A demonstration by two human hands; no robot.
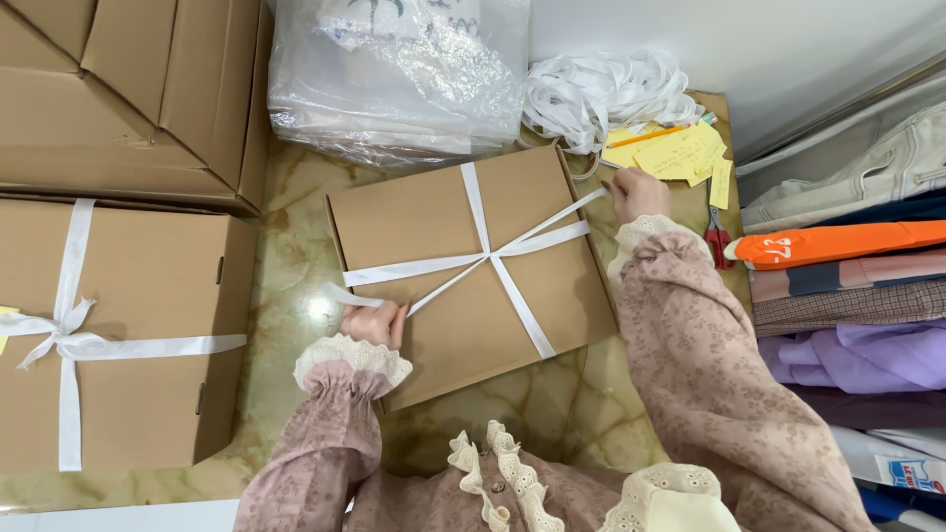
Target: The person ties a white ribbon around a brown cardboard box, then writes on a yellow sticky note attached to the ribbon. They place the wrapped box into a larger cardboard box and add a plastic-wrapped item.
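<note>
Marble floor (296, 286) | left grip (374, 320), right grip (636, 192) pinching ribbon (483, 258) | cardboard box (463, 325)

You have bright, even, diffuse overhead light. Shadows are soft and short; a faint one lies under the cardboard box (473, 266). Note the glare spot on the polished stone floor (296, 305) and the specular highlights on the clear plastic bag (394, 74). Focus is sharp across the frame. Expect mild wide-angle bending at the edges.
</note>
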